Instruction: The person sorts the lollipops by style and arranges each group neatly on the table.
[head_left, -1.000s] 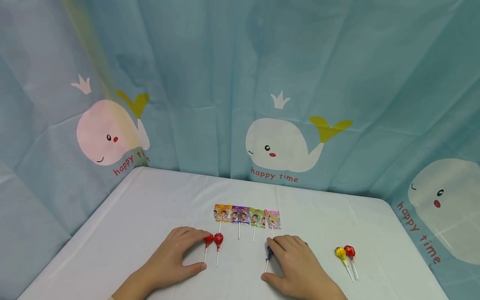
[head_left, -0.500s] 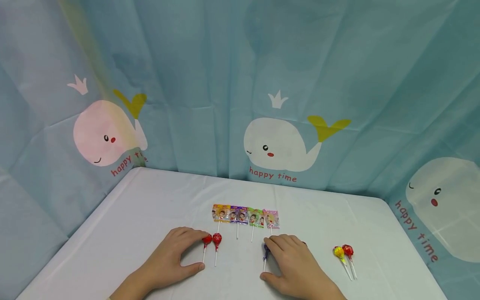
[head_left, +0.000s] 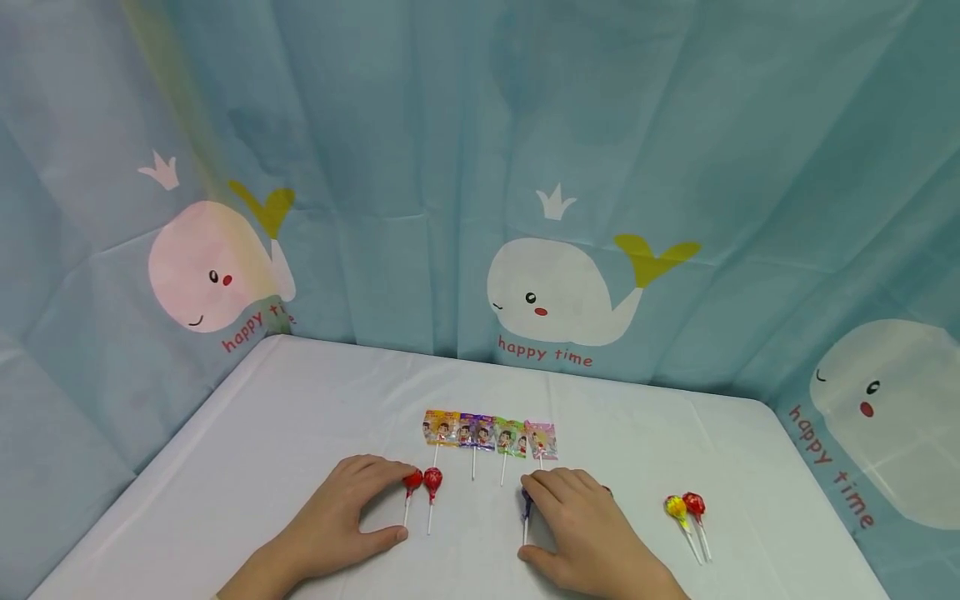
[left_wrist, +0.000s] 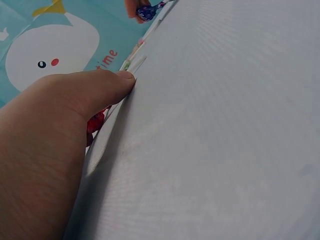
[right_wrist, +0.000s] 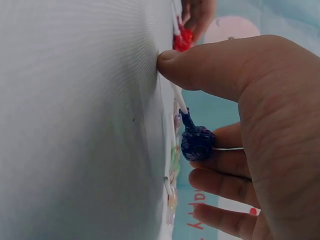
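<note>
My left hand [head_left: 341, 517] rests on the white table, its fingertips touching the head of a red lollipop [head_left: 412, 480]. The thumb lies beside the end of that stick. A second red lollipop [head_left: 432, 481] lies just to its right. My right hand [head_left: 588, 529] has its fingertips against the wrapped head of a dark blue lollipop [right_wrist: 197, 142], whose stick points toward the thumb. Finger and thumb stand wide apart in the right wrist view. Beyond the right hand's knuckles, a small dark red bit shows, mostly hidden.
Flat-wrapped lollipops lie in a row behind the hands: orange [head_left: 441, 427], purple [head_left: 476, 432], green [head_left: 510, 437] and pink [head_left: 541, 439]. Off to the right, a yellow lollipop [head_left: 676, 507] and a red one [head_left: 694, 504] lie together. A whale-print curtain [head_left: 375, 167] surrounds the table.
The right hand and the blue lollipop have shifted slightly left relative to the wrapped row. My left hand and its red lollipop stay about where they were. The camera view has moved slightly.
</note>
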